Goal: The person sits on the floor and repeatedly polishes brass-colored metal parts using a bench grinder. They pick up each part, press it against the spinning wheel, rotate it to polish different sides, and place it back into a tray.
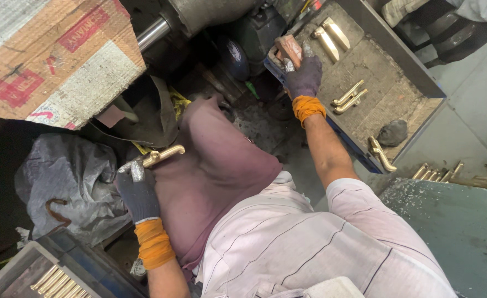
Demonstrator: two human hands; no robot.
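My left hand (pixel 137 190), in a dark glove with an orange cuff, grips a brass door handle (pixel 163 155) that sticks out to the right above my lap. My right hand (pixel 303 73), gloved the same way, reaches forward and closes on a reddish-brown block (pixel 289 48) at the near corner of a grey tray (pixel 398 52). Several brass handles (pixel 349 97) lie loose on the tray's dusty floor. A mauve cloth (pixel 213 165) covers my lap.
A worn cardboard box (pixel 56 55) fills the upper left, with a shiny machine shaft (pixel 154 34) beside it. A grey plastic sheet (pixel 70 176) lies at left. More brass handles sit in a bottom-left tray (pixel 56 280) and in a row at right (pixel 437 174). A dark lump (pixel 392 133) rests in the tray.
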